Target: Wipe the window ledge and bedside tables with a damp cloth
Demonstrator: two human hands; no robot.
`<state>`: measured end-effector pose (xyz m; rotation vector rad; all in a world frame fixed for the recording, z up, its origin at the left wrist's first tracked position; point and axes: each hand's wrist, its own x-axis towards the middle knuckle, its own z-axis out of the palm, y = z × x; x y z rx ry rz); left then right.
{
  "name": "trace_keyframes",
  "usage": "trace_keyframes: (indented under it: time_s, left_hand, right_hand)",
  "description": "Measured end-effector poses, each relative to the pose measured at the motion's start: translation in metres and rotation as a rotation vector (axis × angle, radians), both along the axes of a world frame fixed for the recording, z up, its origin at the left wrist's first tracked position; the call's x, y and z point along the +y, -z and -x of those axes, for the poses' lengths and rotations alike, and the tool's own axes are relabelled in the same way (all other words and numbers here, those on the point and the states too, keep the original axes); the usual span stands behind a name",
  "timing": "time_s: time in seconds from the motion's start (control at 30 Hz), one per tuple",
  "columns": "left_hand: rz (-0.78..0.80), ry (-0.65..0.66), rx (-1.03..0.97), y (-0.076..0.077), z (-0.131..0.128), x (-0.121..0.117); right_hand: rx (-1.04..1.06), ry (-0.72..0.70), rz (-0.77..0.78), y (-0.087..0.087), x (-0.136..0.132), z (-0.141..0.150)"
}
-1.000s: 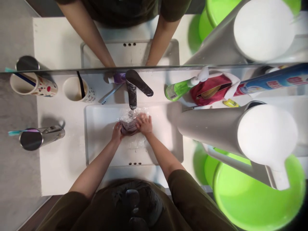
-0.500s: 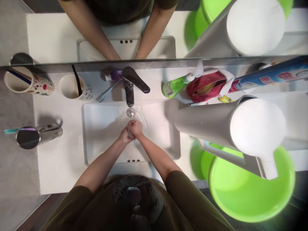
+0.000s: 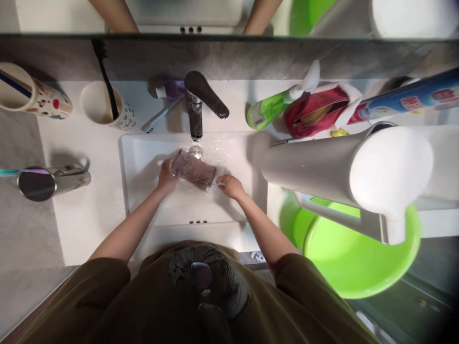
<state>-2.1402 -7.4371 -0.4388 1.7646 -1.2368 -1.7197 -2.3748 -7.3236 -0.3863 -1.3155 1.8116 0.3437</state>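
A wet brownish-mauve cloth (image 3: 194, 169) is stretched out in the white sink basin (image 3: 143, 191), just below the running chrome faucet (image 3: 196, 111). My left hand (image 3: 167, 174) pinches the cloth's left end. My right hand (image 3: 229, 185) grips its right end, fingers closed. Water streams down onto the cloth's upper edge and spreads over the basin floor.
On the counter stand two spotted cups (image 3: 107, 112) with brushes, a steel cup (image 3: 50, 181), a green spray bottle (image 3: 272, 109), a red pouch (image 3: 315, 111) and a blue tube (image 3: 412, 102). A white lamp-like fixture (image 3: 351, 167) and a green basin (image 3: 355, 258) sit at right.
My hands were clasped together around the bunched cloth. They have moved apart and pulled the cloth out flat under the tap. The view has tilted down.
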Motion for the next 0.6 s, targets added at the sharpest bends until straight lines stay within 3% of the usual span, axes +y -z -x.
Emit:
trace_keyframes:
  time_s: [0.1, 0.23, 0.43, 0.6]
  left_hand:
    - [0.301, 0.260, -0.267, 0.004, -0.016, 0.007]
    - [0.359, 0.444, -0.331, 0.014, -0.016, 0.028]
    - [0.274, 0.606, -0.240, 0.026, -0.005, 0.047]
    - [0.333, 0.560, -0.298, 0.028, 0.000, 0.045]
  right_hand:
    - [-0.150, -0.111, -0.225, -0.005, 0.020, 0.001]
    - [-0.150, -0.170, -0.318, 0.007, 0.031, -0.017]
    - [0.143, -0.140, -0.118, 0.028, 0.021, -0.027]
    - [0.228, -0.100, 0.118, 0.033, 0.000, -0.026]
